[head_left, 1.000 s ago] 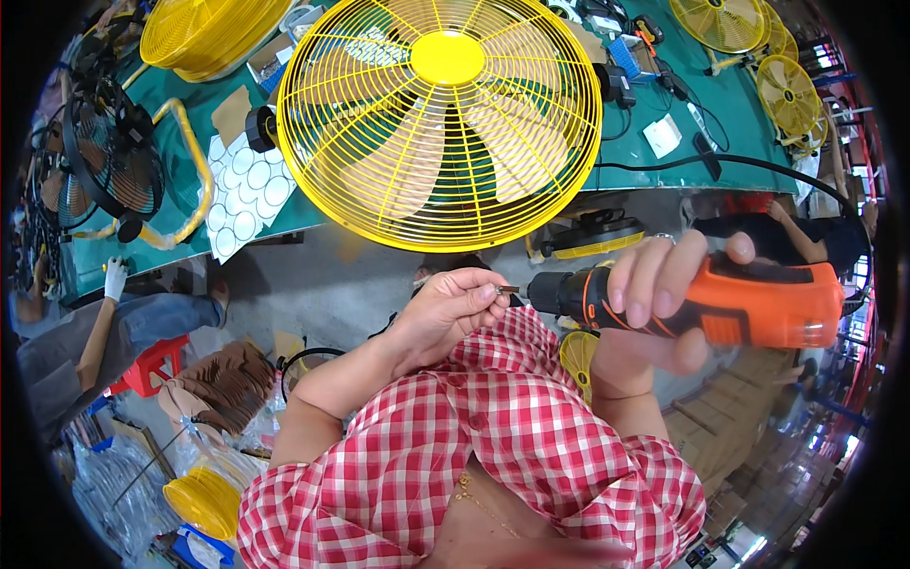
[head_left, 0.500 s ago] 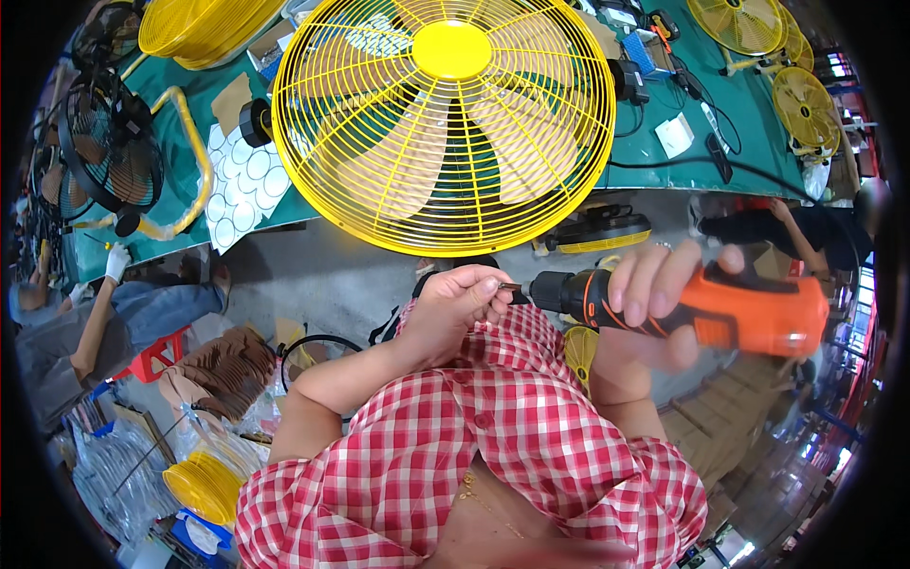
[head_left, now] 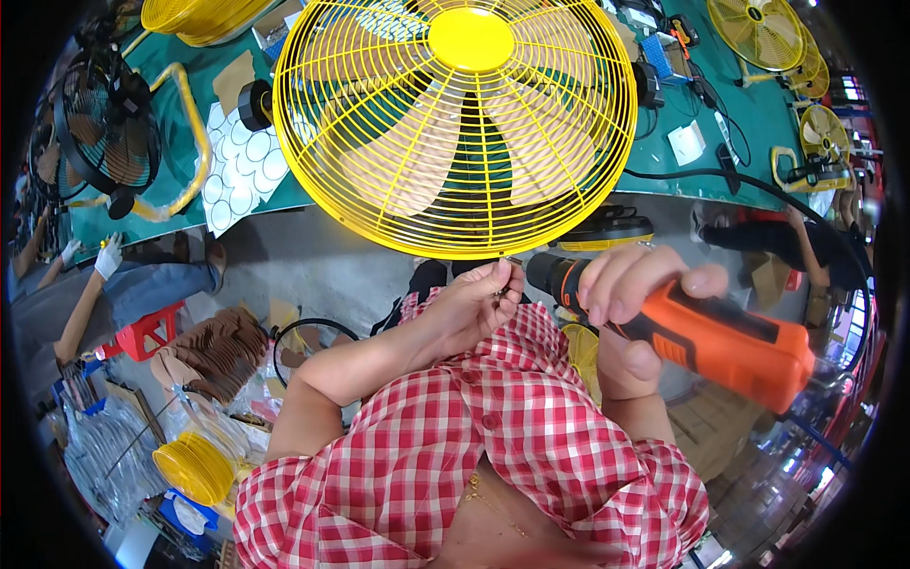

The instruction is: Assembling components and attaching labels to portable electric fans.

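Observation:
A large fan with a yellow wire guard (head_left: 474, 223) stands in front of me, its pale blades showing through the wires. My right hand (head_left: 626, 294) is wrapped round an orange and black power drill (head_left: 725, 341), which points left toward the guard's lower rim. My left hand (head_left: 483, 299) is closed in a pinch just beneath that rim, beside the drill's black chuck (head_left: 545, 273). Some small thing shows at the left fingertips, too small to make out. Whether those fingertips touch the rim I cannot tell.
The fan stands on a green-topped table (head_left: 284, 194) with a sheet of round labels (head_left: 242, 171) and a white card (head_left: 686, 143). Black fans (head_left: 104, 133) are at the left, yellow fans (head_left: 758, 33) at the far right. A gloved co-worker's hand (head_left: 109, 256) is at left.
Both hands have come up closer to the guard's lower rim. The drill has tilted, its rear end lower, and its front has drawn slightly away from the left fingertips.

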A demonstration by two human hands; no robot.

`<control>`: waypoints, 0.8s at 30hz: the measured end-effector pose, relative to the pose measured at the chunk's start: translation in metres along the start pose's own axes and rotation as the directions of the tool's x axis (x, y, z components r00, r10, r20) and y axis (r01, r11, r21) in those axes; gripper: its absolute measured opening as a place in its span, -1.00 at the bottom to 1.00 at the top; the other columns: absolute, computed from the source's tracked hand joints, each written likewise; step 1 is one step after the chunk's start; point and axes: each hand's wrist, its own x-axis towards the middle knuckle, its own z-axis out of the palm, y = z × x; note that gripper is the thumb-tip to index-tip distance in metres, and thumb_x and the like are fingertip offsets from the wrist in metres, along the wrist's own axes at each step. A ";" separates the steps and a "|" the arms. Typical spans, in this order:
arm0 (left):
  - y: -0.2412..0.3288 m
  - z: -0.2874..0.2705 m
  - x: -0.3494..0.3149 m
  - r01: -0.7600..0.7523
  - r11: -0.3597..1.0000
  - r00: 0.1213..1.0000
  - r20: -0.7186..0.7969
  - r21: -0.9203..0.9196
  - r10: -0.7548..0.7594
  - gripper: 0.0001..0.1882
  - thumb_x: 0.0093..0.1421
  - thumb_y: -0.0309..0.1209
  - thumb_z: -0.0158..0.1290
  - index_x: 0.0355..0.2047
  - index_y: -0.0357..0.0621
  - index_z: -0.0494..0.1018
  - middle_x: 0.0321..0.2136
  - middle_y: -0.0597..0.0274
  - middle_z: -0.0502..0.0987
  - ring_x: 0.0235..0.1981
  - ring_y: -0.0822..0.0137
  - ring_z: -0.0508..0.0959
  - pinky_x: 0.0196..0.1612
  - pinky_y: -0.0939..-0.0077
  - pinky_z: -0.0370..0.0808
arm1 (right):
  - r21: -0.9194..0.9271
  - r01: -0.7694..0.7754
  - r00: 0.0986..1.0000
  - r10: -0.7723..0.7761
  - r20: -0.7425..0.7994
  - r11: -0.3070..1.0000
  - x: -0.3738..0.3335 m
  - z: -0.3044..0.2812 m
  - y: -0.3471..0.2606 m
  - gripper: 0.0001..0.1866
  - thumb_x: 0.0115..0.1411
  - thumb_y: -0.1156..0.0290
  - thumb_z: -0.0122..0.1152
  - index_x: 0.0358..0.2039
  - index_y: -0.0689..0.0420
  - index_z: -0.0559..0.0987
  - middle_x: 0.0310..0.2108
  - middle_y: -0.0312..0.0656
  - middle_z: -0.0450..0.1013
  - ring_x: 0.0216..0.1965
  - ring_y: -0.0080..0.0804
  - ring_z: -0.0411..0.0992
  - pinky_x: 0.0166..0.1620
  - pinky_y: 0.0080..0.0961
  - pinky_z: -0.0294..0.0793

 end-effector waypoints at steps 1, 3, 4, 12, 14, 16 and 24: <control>0.000 -0.001 0.002 0.000 1.000 1.000 -0.023 0.010 0.000 -0.79 0.19 -0.24 -0.03 -0.35 -0.13 0.40 -0.47 0.41 0.39 -0.48 0.60 0.36 -0.39 0.82 0.37 | 0.006 -0.007 1.000 0.007 0.005 1.000 0.001 0.000 0.001 -0.42 -0.08 0.48 0.29 -0.08 0.00 0.21 -0.49 -0.17 0.35 -0.53 -0.31 0.37 -0.38 -0.34 0.40; 0.000 -0.002 0.004 0.007 0.999 0.999 0.032 -0.047 -0.006 -0.79 0.18 -0.24 -0.02 -0.36 -0.12 0.40 -0.47 0.41 0.39 -0.48 0.60 0.36 -0.40 0.80 0.37 | -0.034 -0.020 0.999 0.022 0.049 0.999 0.004 0.001 0.003 -0.43 -0.08 0.49 0.30 -0.08 0.00 0.21 -0.50 -0.16 0.36 -0.52 -0.29 0.38 -0.38 -0.35 0.41; 0.000 -0.004 0.005 0.006 0.999 1.000 -0.007 -0.036 -0.006 -0.79 0.18 -0.24 -0.02 -0.36 -0.12 0.40 -0.47 0.41 0.39 -0.48 0.60 0.36 -0.40 0.80 0.37 | -0.019 -0.020 0.997 0.021 0.068 1.000 0.005 0.000 0.006 -0.43 -0.09 0.49 0.30 -0.09 0.01 0.21 -0.51 -0.15 0.37 -0.52 -0.29 0.39 -0.38 -0.36 0.42; 0.008 -0.018 -0.004 -0.230 0.884 0.941 -0.138 0.406 0.309 -0.80 0.12 -0.37 0.08 -0.27 -0.17 0.42 -0.45 0.37 0.44 -0.50 0.57 0.37 -0.45 0.75 0.32 | -0.129 -0.014 0.973 0.044 0.227 0.992 0.023 0.004 0.018 -0.44 -0.04 0.33 0.27 -0.08 0.00 0.18 -0.55 -0.26 0.30 -0.61 -0.41 0.33 -0.51 -0.47 0.39; 0.015 -0.022 -0.010 -0.276 0.844 0.926 -0.108 0.461 0.362 -0.79 0.10 -0.37 0.09 -0.27 -0.18 0.43 -0.45 0.37 0.44 -0.51 0.57 0.38 -0.46 0.73 0.33 | -0.165 0.017 0.965 0.027 0.261 0.986 0.027 0.007 0.021 -0.49 -0.02 0.35 0.25 -0.10 0.00 0.19 -0.59 -0.25 0.33 -0.61 -0.42 0.34 -0.50 -0.51 0.42; 0.019 -0.022 -0.012 -0.312 0.798 0.912 -0.073 0.515 0.404 -0.77 0.06 -0.39 0.14 -0.29 -0.19 0.43 -0.46 0.37 0.46 -0.53 0.58 0.38 -0.47 0.72 0.33 | -0.190 -0.006 0.966 0.055 0.251 0.982 0.029 0.013 0.023 -0.52 0.00 0.35 0.24 -0.13 -0.01 0.19 -0.61 -0.27 0.33 -0.63 -0.43 0.34 -0.51 -0.51 0.41; 0.009 -0.013 -0.007 -0.358 0.824 0.881 -0.135 0.439 0.454 -0.80 0.06 -0.38 0.14 -0.33 -0.16 0.43 -0.51 0.39 0.46 -0.51 0.55 0.43 -0.43 0.73 0.37 | -0.187 0.017 0.942 0.047 0.332 0.982 0.030 0.009 0.032 -0.62 0.04 0.35 0.20 -0.21 -0.01 0.20 -0.67 -0.32 0.32 -0.69 -0.47 0.31 -0.57 -0.54 0.37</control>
